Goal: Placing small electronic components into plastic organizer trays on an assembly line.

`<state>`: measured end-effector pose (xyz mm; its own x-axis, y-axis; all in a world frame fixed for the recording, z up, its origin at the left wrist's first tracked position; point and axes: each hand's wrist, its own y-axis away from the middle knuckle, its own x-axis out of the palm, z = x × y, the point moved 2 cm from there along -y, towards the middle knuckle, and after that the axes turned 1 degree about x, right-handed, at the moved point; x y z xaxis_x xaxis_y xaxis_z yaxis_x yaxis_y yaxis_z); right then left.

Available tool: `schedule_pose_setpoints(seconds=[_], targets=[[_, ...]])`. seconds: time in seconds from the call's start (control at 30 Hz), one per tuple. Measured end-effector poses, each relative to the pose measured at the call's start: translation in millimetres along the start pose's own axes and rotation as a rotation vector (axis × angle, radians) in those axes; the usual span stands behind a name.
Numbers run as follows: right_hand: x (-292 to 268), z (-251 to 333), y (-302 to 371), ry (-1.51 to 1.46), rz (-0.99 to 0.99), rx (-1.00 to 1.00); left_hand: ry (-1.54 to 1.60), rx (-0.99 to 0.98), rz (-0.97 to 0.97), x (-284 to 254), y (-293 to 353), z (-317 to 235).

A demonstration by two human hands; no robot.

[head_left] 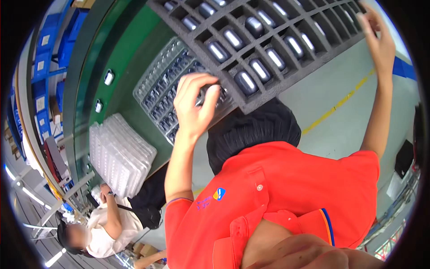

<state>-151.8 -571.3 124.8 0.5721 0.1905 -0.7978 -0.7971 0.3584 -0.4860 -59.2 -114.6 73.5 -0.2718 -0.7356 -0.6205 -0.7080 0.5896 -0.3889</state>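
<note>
"Red shirt point(295, 188) first, close below the camera. Beyond it?"

"Dark grey foam tray point(268, 93), cut off by the upper edge of view. Its near side slants from lower left to upper right; its left side climbs toward the upper left."

"Which way is it longest?"

"I can't say, with the far part cut off."

"And the glossy dark cases point(246, 83) inside?"

"Oblong, set in the compartments, their long axes mostly leaning from upper left to lower right, roughly along the tray's left side."

"Where's the left hand point(192, 105)?"

"Just beside the foam tray's left side, over a clear tray point(166, 50) of small dark pieces. Thumb and fingers curl with a gap between; whether they clamp anything, I can't tell."

"Right hand point(380, 42)?"

"Up at the foam tray's right end, fingers bent near its rim. I can't tell if they're gripping."

"What else is around?"

"Clear tray stack point(120, 150) at the left; two small white pieces point(109, 77) lie apart on the green table point(134, 27). Black pleated cloth point(257, 130) shows below the foam tray's near corner. Someone in a pale top point(105, 228) is at lower left."
</note>
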Motion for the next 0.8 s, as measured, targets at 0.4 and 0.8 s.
schedule_pose_setpoints(seconds=[0.4,0.8], targets=[[111,201,59,0.079,0.857,-0.531,-0.492,0.172,0.887,43,-70,-7],[112,188,46,-0.194,0.879,-0.580,0.860,-0.381,0.267,6,-38,28]])
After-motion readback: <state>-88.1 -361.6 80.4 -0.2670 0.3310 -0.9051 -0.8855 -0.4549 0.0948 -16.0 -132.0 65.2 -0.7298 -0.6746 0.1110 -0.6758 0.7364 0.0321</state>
